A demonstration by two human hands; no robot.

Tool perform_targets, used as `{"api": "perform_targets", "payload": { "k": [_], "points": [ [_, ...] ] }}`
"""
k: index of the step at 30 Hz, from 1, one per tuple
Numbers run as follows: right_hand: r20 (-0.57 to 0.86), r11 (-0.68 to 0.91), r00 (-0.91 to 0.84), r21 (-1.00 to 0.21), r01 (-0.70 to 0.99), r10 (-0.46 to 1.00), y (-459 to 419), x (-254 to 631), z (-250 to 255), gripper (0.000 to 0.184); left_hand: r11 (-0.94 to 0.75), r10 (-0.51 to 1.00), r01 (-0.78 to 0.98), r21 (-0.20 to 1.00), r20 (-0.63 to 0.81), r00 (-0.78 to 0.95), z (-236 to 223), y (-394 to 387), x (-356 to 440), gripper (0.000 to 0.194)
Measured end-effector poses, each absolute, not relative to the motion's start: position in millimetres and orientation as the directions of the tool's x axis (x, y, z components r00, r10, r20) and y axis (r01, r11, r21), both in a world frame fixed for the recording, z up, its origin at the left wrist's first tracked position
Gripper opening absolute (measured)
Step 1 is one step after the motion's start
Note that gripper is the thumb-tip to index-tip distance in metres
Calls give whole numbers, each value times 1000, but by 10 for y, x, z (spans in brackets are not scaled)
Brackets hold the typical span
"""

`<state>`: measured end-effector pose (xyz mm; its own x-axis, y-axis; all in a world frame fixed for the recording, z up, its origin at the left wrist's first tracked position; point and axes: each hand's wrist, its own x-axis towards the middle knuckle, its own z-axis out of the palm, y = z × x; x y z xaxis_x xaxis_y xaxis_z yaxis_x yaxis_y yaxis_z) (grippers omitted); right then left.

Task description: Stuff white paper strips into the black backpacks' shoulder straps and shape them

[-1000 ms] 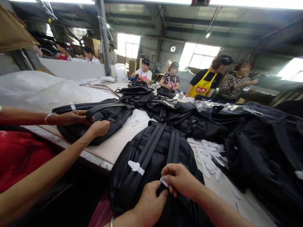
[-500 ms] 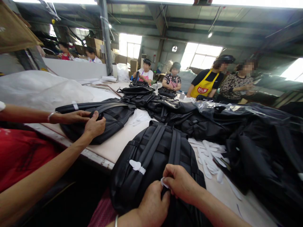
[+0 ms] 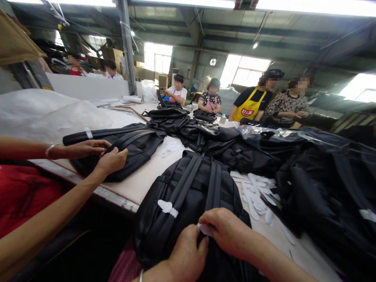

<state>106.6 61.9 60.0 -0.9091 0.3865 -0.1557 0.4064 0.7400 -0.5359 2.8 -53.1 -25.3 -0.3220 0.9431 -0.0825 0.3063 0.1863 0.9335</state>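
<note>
A black backpack (image 3: 182, 196) lies back-up over the table's near edge, its two straps running toward me. My left hand (image 3: 188, 254) and my right hand (image 3: 223, 231) meet over the right strap, fingers closed. Between them they pinch a small white tag (image 3: 203, 228) against the strap. A second white tag (image 3: 167, 207) is fastened round the left strap.
A co-worker's two hands (image 3: 100, 154) at the left work on another black backpack (image 3: 129, 149). Several loose white tags (image 3: 255, 192) lie on the table (image 3: 141, 184). Black bags are heaped at the right (image 3: 323, 176) and further back. Several people stand at the far end.
My hands have slid a little lower on the strap with the white tag. The co-worker's nearer hand has shifted left on the other backpack.
</note>
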Motion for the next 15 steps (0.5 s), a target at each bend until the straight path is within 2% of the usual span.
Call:
{"api": "perform_targets", "payload": {
  "k": [4, 9, 12, 15],
  "points": [
    [-92, 778, -942, -540, 320, 324, 668, 1052, 560, 18, 208, 939, 316, 926, -99, -328, -238, -532, 30, 23],
    [4, 762, -943, -590, 266, 332, 713, 1041, 397, 18, 232, 935, 329, 915, -117, -334, -195, -520, 27, 23],
    [118, 779, -934, -592, 207, 337, 679, 1058, 256, 23, 220, 935, 302, 927, -112, -336, -213, -517, 30, 23],
    [249, 831, -911, -535, 154, 329, 634, 1113, 123, 23, 216, 930, 268, 939, -114, -349, -228, -517, 34, 21]
  ]
}}
